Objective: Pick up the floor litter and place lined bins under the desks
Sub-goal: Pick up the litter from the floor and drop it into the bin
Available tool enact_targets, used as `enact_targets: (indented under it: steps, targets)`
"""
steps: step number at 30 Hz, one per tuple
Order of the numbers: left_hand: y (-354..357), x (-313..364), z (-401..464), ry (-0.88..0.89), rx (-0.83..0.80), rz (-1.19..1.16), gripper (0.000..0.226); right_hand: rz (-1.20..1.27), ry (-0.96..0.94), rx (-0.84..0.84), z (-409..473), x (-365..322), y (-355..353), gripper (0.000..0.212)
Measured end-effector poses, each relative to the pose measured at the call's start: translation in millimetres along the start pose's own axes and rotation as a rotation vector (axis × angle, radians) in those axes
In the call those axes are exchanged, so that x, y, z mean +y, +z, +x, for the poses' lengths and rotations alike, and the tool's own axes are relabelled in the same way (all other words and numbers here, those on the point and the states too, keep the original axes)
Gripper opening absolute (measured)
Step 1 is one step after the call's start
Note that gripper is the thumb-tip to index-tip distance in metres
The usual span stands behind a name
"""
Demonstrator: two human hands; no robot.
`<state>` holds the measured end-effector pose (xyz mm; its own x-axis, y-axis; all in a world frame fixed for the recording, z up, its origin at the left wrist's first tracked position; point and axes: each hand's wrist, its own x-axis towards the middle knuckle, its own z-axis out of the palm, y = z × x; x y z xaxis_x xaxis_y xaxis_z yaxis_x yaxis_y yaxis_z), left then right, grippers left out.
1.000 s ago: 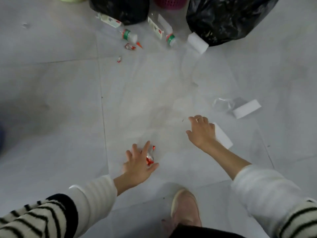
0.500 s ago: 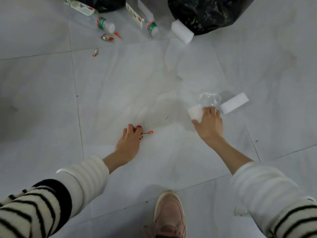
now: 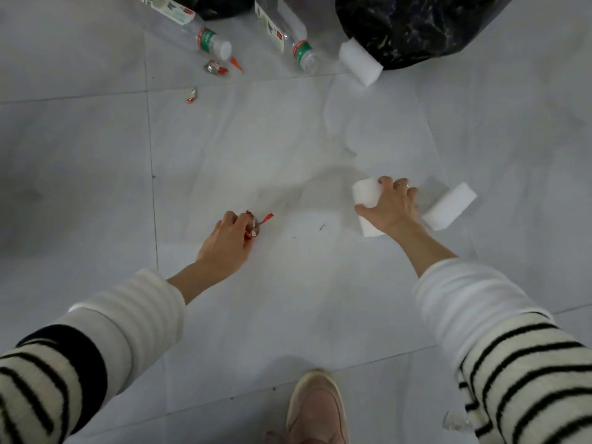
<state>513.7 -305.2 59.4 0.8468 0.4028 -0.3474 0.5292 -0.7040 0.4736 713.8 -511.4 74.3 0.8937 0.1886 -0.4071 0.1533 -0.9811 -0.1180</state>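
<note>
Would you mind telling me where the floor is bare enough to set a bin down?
Bare tile spans the left side, below the small wrapper scrap and left of the left hand. The middle, between both hands and the bottles, is free. It is crowded by the black bag and around the right hand with its foam blocks.

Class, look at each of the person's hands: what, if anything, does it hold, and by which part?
The left hand pinches a red candy wrapper by its body. The right hand grips a white foam block across its middle, thumb on its near side.
</note>
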Motion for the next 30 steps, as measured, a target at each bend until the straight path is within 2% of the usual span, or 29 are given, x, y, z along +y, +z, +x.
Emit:
enact_targets:
  steps: [6,12,16,17,22,24,27,30]
  targets:
    - [-26,0,-2,0.003,-0.025,0.025,0.031,-0.07,-0.204,-0.077,-29,-51,9,0.064]
    - [-95,-11,-6,0.078,0.065,0.102,0.033,0.094,-0.347,-0.031,-55,-130,-16,0.061]
    - [-200,-43,-18,0.035,0.285,0.032,0.035,0.21,-0.538,0.077,-86,-222,-62,0.053]
    - [-212,-45,-20,0.034,0.308,0.0,0.034,0.248,-0.541,0.07,-92,-230,-70,0.052]
    - [-331,-113,-81,-0.122,0.588,-0.061,0.027,0.361,-0.792,0.099,-153,-368,-111,0.048]
    - [-365,-145,-113,-0.197,0.698,-0.072,0.026,0.486,-0.886,0.067,-190,-421,-117,0.057]
    - [-398,-191,-155,-0.298,0.822,-0.052,0.026,0.647,-0.987,-0.01,-248,-484,-120,0.051]
    - [-412,-238,-198,-0.454,0.848,-0.035,0.032,0.691,-1.116,-0.071,-302,-535,-110,0.047]
